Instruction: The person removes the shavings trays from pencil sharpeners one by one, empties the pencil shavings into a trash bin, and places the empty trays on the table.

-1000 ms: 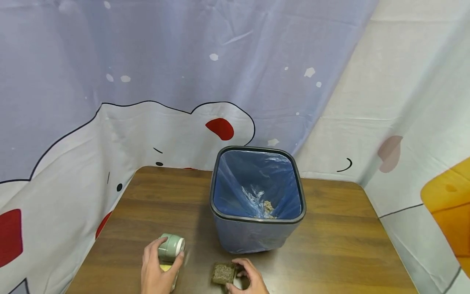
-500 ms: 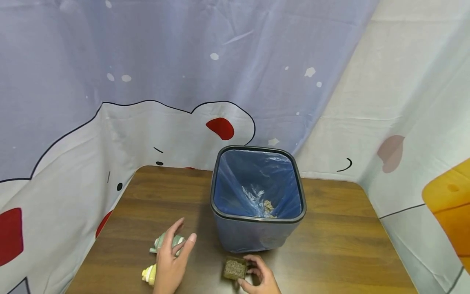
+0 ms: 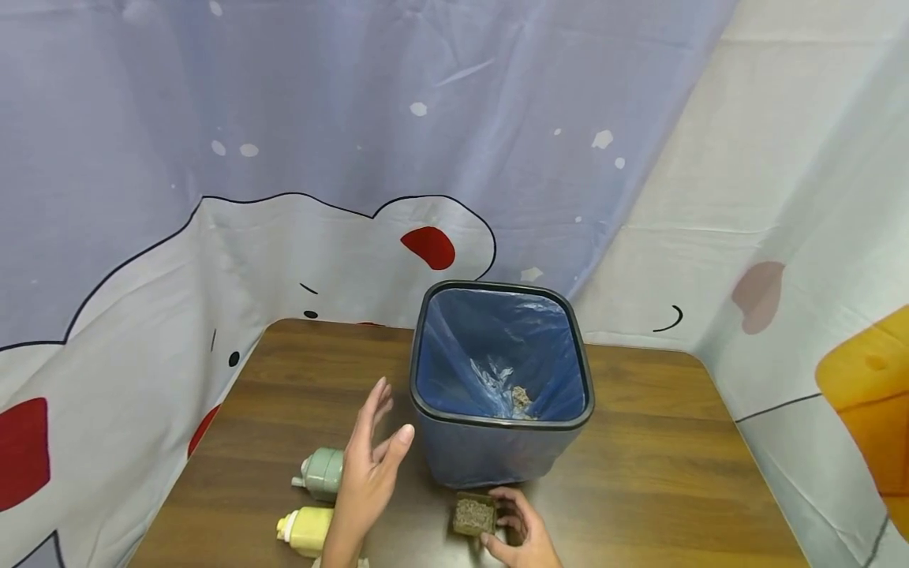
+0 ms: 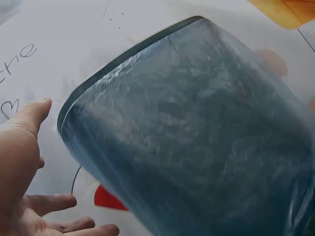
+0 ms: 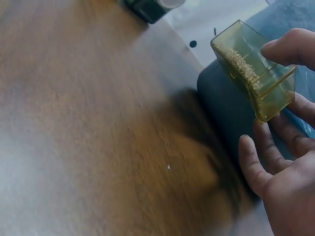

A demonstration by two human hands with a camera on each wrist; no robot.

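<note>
My right hand (image 3: 524,530) pinches a small see-through amber plastic box (image 3: 474,515) between thumb and fingers, just in front of the trash bin (image 3: 500,457). In the right wrist view, pale crumbly shavings line one side of that box (image 5: 238,64). The left hand (image 3: 371,473) is raised with fingers spread and holds nothing. In the left wrist view its thumb points up beside the bin's rim (image 4: 138,46). Behind the left forearm lie a green canister-like thing (image 3: 323,472) with a small knob end and a similar yellow one (image 3: 309,530), both partly hidden.
The bin has a blue plastic liner (image 3: 454,355) and a dark rim, with a few pale scraps (image 3: 521,398) at its bottom. It stands on a wooden table (image 3: 653,442). A printed cloth (image 3: 341,118) hangs behind and along the sides.
The left hand has let go of the green thing and moved up and right toward the bin. The right hand has carried the box slightly right and closer to the bin.
</note>
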